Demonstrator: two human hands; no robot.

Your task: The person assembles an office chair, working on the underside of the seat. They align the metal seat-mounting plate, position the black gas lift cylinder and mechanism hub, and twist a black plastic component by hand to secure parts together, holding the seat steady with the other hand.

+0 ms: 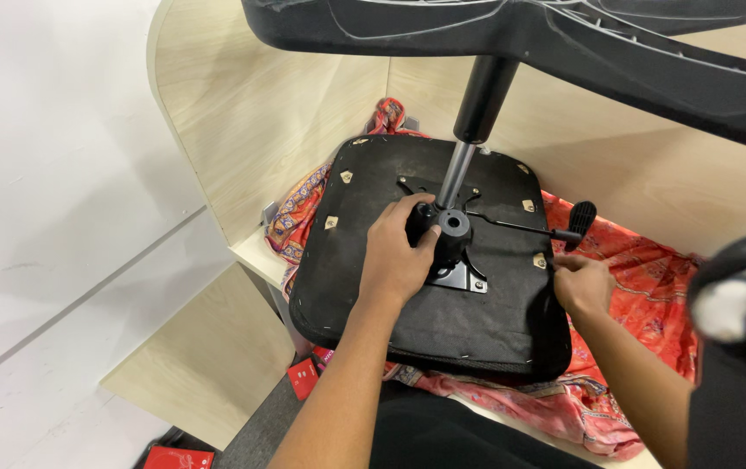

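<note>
Left grip (399,252) closed — black mechanism knob (423,219)

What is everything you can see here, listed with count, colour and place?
Chair seat: one, black, upside down on the cloth.
Mechanism plate: one, black metal, seat centre.
Gas lift column: one, black and silver, rising from the plate.
Lever: one, black, sticking out to the right.
Chair base: one, black, at the top.
Cloth: one, red-orange patterned, on the desk.
Desk: one, light wood.
Red packets: two, lower left.
Left hand: on the mechanism.
Right hand: at the seat's right edge.
</note>
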